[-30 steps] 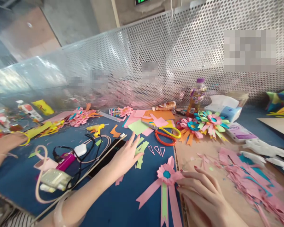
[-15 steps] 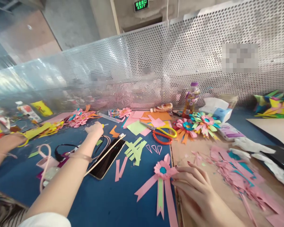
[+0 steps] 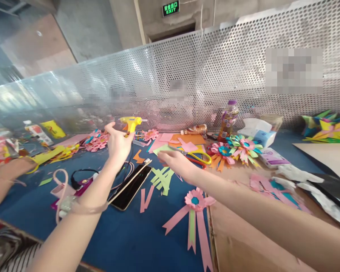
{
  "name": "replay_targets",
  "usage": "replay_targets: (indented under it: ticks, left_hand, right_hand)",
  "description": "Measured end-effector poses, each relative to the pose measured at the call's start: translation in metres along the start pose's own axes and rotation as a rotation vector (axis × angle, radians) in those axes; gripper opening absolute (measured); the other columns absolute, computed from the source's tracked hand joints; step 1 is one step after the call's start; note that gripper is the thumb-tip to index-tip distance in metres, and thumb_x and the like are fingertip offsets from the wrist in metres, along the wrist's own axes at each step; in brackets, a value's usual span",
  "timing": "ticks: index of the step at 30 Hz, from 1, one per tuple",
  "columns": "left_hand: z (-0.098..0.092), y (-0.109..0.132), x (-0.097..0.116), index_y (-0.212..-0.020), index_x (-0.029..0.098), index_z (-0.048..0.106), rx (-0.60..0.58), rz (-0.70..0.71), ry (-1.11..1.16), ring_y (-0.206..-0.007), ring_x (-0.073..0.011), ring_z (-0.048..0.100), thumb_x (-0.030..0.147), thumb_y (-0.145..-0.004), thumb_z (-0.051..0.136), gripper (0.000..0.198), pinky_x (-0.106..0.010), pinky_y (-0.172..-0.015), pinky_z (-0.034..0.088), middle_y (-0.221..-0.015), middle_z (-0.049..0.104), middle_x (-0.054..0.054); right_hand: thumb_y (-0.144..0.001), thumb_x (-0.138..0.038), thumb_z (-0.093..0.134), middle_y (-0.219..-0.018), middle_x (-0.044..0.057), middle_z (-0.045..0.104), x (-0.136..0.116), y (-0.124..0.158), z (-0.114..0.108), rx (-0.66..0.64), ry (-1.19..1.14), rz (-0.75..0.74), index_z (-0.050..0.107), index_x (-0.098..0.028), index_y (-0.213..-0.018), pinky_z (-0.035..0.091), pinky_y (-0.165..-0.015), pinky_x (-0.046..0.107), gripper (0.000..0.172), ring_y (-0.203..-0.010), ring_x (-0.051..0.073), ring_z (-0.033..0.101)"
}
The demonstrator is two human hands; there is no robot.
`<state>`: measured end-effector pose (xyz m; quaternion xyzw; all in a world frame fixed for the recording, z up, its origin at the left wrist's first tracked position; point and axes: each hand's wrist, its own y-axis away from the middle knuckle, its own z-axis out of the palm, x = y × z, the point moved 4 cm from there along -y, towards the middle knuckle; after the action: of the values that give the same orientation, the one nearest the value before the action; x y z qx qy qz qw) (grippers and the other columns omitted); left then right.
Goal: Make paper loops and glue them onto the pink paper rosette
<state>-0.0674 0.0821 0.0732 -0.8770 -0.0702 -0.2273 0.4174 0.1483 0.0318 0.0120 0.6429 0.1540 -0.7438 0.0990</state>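
Note:
My left hand is raised over the blue table, closed on a yellow glue gun whose cord hangs down toward the table. My right hand reaches forward, palm down and fingers stretched out, just above a light green paper sheet and near the orange-and-yellow scissors. It holds nothing. A pink paper rosette with pink and green ribbon tails lies on the table below my right forearm.
A black phone, cut green strips and pink strips lie mid-table. Paper flowers, a bottle and tissues stand at the back right. Pink scraps cover the brown board. Another person's hand works at far left.
My left hand went from the green strips to the glue gun, gripped it and lifted it. My right hand left the rosette and reached forward over the green paper.

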Motion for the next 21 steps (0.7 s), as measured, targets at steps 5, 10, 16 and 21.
replay_targets:
  ticks: [5, 10, 16, 21]
  left_hand:
    - [-0.004, 0.055, 0.051, -0.129, 0.013, 0.022, -0.003, 0.233, 0.073, -0.086, -0.0222, 0.065, 0.018, -0.075, 0.062, 0.067, -0.035, -0.079, 0.046, -0.086, 0.067, -0.007]
    - [-0.002, 0.074, 0.05, -0.131, 0.016, 0.031, -0.292, 0.271, 0.049, -0.089, -0.0239, 0.065, 0.019, -0.08, 0.058, 0.057, -0.036, -0.08, 0.047, -0.095, 0.069, -0.009]
    - [-0.034, 0.096, 0.032, -0.101, 0.022, 0.062, -0.473, 0.423, 0.056, -0.097, -0.0215, 0.058, 0.039, -0.083, 0.057, 0.025, -0.031, -0.082, 0.045, -0.106, 0.062, -0.006]
    - [-0.036, 0.132, 0.004, -0.104, 0.038, 0.066, -0.88, 0.614, -0.074, -0.11, -0.0281, 0.044, 0.042, -0.067, 0.073, 0.037, -0.043, -0.094, 0.034, -0.116, 0.054, -0.002]
  right_hand:
    - [-0.088, -0.041, 0.05, -0.071, 0.003, 0.065, 0.001, -0.067, 0.047, -0.043, -0.334, 0.097, 0.063, -0.015, -0.086, 0.05, -0.06, 0.028, 0.029, -0.063, 0.014, 0.06]
    - [-0.092, -0.03, 0.049, -0.088, 0.003, 0.063, 0.015, -0.079, 0.064, 0.107, -0.551, 0.142, 0.057, -0.013, -0.103, 0.052, -0.06, 0.027, 0.022, -0.068, 0.012, 0.061]
    - [-0.09, -0.029, 0.053, -0.106, 0.007, 0.06, 0.033, -0.08, 0.046, 0.159, -0.649, 0.219, 0.055, -0.014, -0.112, 0.053, -0.072, 0.035, 0.027, -0.086, 0.017, 0.062]
    - [-0.09, -0.029, 0.052, -0.103, 0.006, 0.061, 0.03, -0.078, 0.035, 0.12, -0.666, 0.22, 0.055, -0.014, -0.11, 0.054, -0.068, 0.032, 0.025, -0.082, 0.015, 0.062]
